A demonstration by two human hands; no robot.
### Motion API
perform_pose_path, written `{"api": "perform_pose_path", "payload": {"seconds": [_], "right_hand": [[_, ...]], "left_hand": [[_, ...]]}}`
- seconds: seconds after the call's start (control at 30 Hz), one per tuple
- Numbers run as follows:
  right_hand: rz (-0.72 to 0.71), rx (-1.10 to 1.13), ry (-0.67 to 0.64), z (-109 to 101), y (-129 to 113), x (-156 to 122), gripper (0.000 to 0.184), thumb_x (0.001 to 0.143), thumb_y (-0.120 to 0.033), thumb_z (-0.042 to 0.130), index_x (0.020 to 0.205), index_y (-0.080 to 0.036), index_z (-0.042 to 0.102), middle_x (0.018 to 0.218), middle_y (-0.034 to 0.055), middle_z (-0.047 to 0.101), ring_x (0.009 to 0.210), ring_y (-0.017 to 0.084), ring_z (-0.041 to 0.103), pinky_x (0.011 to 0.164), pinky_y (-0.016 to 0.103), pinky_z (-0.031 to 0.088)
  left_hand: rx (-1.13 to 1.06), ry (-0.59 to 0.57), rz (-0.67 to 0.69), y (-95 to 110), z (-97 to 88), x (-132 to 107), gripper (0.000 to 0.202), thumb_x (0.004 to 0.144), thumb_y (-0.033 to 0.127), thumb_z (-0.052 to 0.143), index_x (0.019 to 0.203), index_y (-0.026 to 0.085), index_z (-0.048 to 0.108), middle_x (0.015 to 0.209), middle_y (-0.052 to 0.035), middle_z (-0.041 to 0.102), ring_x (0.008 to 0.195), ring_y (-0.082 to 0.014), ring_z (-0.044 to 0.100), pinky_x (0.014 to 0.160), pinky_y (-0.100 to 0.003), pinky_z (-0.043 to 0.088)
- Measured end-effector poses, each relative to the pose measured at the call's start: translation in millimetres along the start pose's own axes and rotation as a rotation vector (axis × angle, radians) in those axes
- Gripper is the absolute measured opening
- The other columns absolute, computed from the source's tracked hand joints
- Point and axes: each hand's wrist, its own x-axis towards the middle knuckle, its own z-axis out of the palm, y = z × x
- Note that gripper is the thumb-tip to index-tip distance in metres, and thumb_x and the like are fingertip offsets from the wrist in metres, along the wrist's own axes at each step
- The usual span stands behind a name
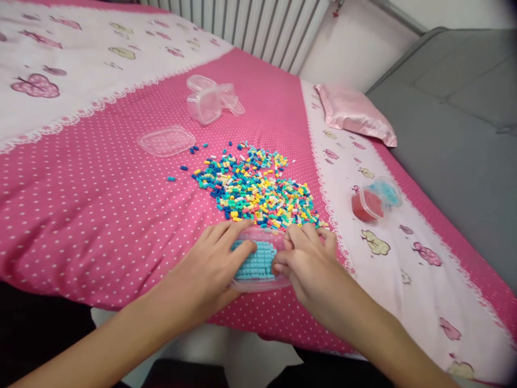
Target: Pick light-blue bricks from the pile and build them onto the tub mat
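A clear plastic tray (pixel 258 284) lies near the bed's front edge with a block of light blue beads (pixel 258 261) packed inside it. My left hand (pixel 210 264) rests on the tray's left side, fingers stretched flat over the blue beads. My right hand (pixel 307 258) sits at the tray's right side, its fingers curled and pinched together at the edge of the blue block; what they pinch is too small to make out. Just beyond both hands spreads a pile of small coloured beads (pixel 254 186) in blue, yellow, white, pink and teal.
The pink polka-dot bedspread (pixel 100 205) carries a clear flat lid (pixel 166 140), a cluster of empty clear boxes (pixel 210 99), and closed boxes of red and blue beads (pixel 375 200) at the right. A pink pillow (pixel 355 113) lies by a grey sofa (pixel 456 129). A radiator (pixel 258 27) stands behind.
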Motion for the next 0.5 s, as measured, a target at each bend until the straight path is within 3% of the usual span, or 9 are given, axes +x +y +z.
{"api": "perform_pose_path", "payload": {"seconds": [0.1,0.17,0.27,0.33,0.4,0.5], "right_hand": [[-0.030,-0.019,0.072,4.2,3.3,-3.3,0.027,0.089,-0.008,0.064,0.071,-0.025,0.075,0.091,0.0063,0.060,0.095,0.025,0.050,0.088,0.044,0.028],[-0.051,-0.127,0.160,7.5,4.5,-4.3,0.021,0.085,-0.011,0.071,0.071,-0.025,0.075,0.089,0.0064,0.061,0.092,0.025,0.050,0.085,0.042,0.028],[-0.049,-0.374,0.252,8.8,1.4,-1.8,0.016,0.080,-0.014,0.080,0.068,-0.024,0.075,0.086,0.0078,0.063,0.090,0.026,0.049,0.080,0.041,0.028],[-0.062,-0.476,0.230,5.7,-3.8,2.2,0.017,0.079,-0.015,0.082,0.067,-0.024,0.074,0.086,0.0083,0.065,0.090,0.026,0.050,0.077,0.041,0.027],[-0.074,-0.513,0.159,0.4,-9.9,7.1,0.018,0.079,-0.016,0.082,0.065,-0.024,0.073,0.085,0.0089,0.067,0.089,0.027,0.050,0.074,0.041,0.026],[-0.042,-0.523,0.034,-7.2,-18.1,14.3,0.022,0.081,-0.018,0.080,0.062,-0.023,0.070,0.085,0.0101,0.068,0.088,0.027,0.052,0.072,0.041,0.026]], "left_hand": [[0.098,0.047,0.051,1.8,-5.8,-0.1,0.038,0.087,0.032,0.081,0.118,0.023,0.062,0.162,-0.0189,0.042,0.142,-0.0426,0.042,0.110,-0.067,0.038],[0.105,0.042,0.131,2.7,-10.8,2.1,0.038,0.087,0.043,0.082,0.118,0.027,0.065,0.166,-0.0134,0.040,0.147,-0.0405,0.037,0.117,-0.066,0.026],[0.043,0.002,0.267,3.2,-16.7,8.5,0.027,0.094,0.049,0.074,0.112,0.028,0.070,0.158,-0.0042,0.054,0.147,-0.0309,0.043,0.127,-0.055,0.006],[0.001,-0.018,0.308,2.9,-18.2,12.9,0.024,0.098,0.050,0.069,0.104,0.027,0.071,0.143,-0.0003,0.066,0.144,-0.0256,0.048,0.130,-0.047,-0.006],[-0.031,-0.032,0.312,2.1,-17.7,15.7,0.024,0.098,0.050,0.068,0.102,0.026,0.071,0.128,0.0019,0.073,0.142,-0.0236,0.052,0.131,-0.043,-0.007],[-0.058,-0.078,0.290,0.5,-14.9,16.1,0.022,0.097,0.048,0.070,0.102,0.026,0.071,0.116,0.0026,0.077,0.138,-0.0255,0.056,0.132,-0.049,0.003]]}}
